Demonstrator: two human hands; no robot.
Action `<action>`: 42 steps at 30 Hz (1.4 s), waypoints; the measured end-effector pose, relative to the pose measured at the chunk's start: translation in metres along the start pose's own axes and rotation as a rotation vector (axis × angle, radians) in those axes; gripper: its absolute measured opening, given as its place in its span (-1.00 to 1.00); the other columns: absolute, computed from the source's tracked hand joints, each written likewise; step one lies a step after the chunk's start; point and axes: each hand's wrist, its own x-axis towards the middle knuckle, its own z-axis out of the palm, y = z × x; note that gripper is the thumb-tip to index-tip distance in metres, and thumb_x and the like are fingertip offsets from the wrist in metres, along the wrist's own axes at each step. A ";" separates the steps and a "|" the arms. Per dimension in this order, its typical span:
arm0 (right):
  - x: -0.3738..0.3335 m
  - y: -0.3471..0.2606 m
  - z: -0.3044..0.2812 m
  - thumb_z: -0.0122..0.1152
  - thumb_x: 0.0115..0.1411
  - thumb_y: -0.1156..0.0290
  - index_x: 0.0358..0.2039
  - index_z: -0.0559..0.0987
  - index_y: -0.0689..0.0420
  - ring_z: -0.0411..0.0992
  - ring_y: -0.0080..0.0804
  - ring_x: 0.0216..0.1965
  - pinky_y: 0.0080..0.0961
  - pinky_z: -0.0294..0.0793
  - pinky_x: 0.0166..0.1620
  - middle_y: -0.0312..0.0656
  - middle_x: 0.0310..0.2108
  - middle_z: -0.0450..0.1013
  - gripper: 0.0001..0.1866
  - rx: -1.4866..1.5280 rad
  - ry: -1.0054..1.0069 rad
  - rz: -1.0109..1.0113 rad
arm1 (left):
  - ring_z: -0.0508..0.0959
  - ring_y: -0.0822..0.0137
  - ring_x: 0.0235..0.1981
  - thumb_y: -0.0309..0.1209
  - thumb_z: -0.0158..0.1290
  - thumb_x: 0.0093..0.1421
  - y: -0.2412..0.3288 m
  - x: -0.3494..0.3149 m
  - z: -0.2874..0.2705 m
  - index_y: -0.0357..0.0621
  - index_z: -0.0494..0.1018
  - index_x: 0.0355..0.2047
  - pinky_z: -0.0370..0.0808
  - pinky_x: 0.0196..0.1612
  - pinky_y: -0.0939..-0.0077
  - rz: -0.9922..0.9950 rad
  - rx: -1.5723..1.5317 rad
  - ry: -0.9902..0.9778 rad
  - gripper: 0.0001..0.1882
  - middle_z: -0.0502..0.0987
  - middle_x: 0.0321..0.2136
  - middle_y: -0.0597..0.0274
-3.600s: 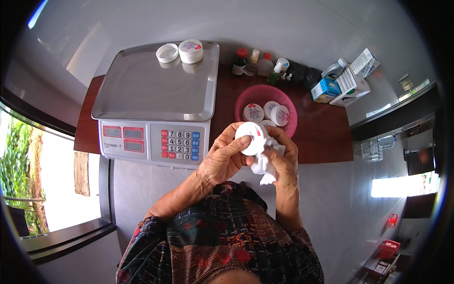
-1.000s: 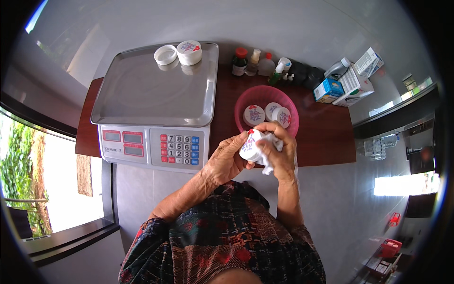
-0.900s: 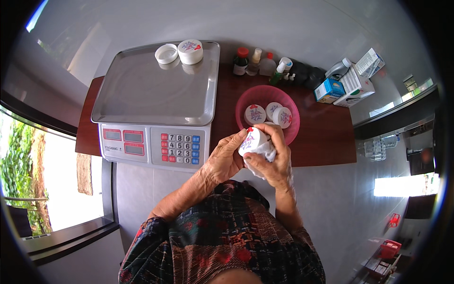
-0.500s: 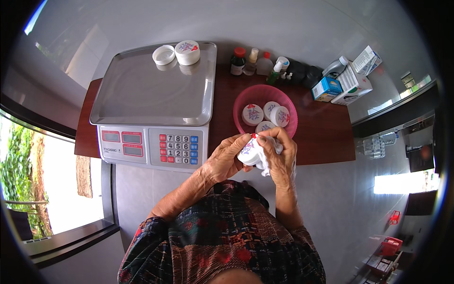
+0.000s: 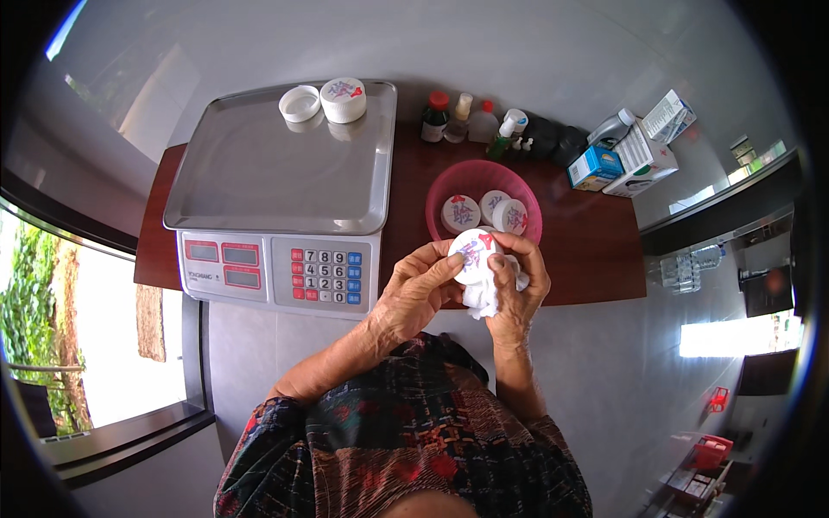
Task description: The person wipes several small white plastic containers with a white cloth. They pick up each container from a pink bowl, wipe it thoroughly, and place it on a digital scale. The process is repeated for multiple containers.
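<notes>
Between my hands, in front of the pink basket, a round white screw lid (image 5: 467,251) shows its top with blue and red markings. My left hand (image 5: 408,298) pinches its left edge between thumb and fingers. Closed around its right side, my right hand (image 5: 516,298) also grips a crumpled white cloth (image 5: 480,299), which hangs below the lid. The pink basket (image 5: 442,173) holds several similar marked white lids (image 5: 461,213). On the scale's steel tray (image 5: 268,190) sit one white ribbed lid (image 5: 343,99), marked side up, and one white ring-shaped lid (image 5: 299,104) with its hollow side up.
The scale's keypad (image 5: 326,274) faces me. Behind the basket stand several bottles (image 5: 436,116). Some boxes (image 5: 596,167) and a grey bottle (image 5: 611,128) are at the table's back right, against the wall. A window (image 5: 104,345) is on the left.
The lid in my hands has tilted so its marked top faces up more fully, and it is raised slightly toward the basket. My right fingers have shifted along its edge with the cloth.
</notes>
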 end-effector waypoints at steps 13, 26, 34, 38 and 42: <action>0.016 -0.019 -0.010 0.23 0.11 0.43 -0.33 0.48 0.21 0.34 -0.58 -0.48 -0.61 0.37 -0.39 -0.26 -0.51 0.41 -0.83 -0.508 0.013 -0.094 | 0.46 0.52 -0.23 -0.59 0.15 0.08 0.015 -0.011 0.010 -0.28 0.40 -0.12 0.45 -0.10 0.59 0.284 0.456 0.071 -0.67 0.46 -0.30 0.32; 0.008 -0.014 0.007 0.30 0.05 0.17 -0.22 0.43 0.14 0.44 -0.38 -0.47 -0.45 0.42 -0.40 -0.17 -0.44 0.42 -0.61 -0.431 -0.364 0.013 | 0.46 0.50 -0.28 -0.66 0.18 0.00 0.008 -0.015 0.007 -0.31 0.40 -0.35 0.48 -0.18 0.60 0.415 0.804 0.090 -0.79 0.41 -0.36 0.29; 0.023 -0.014 -0.002 0.01 0.26 0.19 -0.42 0.52 0.20 0.33 -0.62 -0.54 -0.60 0.30 -0.45 -0.28 -0.60 0.43 -0.68 -0.254 -0.366 0.243 | 0.46 0.58 -0.43 -0.63 0.23 -0.08 -0.001 -0.019 0.002 -0.25 0.44 -0.40 0.43 -0.40 0.68 0.448 0.775 0.071 -0.77 0.45 -0.46 0.33; 0.025 -0.009 -0.008 0.02 0.25 0.28 -0.39 0.51 0.22 0.37 -0.55 -0.52 -0.61 0.34 -0.39 -0.24 -0.57 0.44 -0.74 -0.158 -0.348 0.306 | 0.49 0.46 -0.29 -0.73 0.19 -0.07 0.001 -0.017 0.001 -0.33 0.43 -0.39 0.53 -0.23 0.58 0.518 0.940 0.008 -0.78 0.46 -0.34 0.22; 0.005 -0.025 -0.002 0.18 0.06 0.41 -0.16 0.45 0.22 0.48 -0.30 -0.30 -0.45 0.45 -0.20 -0.07 -0.27 0.45 -0.68 -0.432 -0.396 -0.020 | 0.47 0.49 -0.29 -0.70 0.16 -0.01 0.004 -0.020 0.001 -0.33 0.43 -0.39 0.50 -0.24 0.60 0.557 0.920 0.046 -0.83 0.44 -0.36 0.24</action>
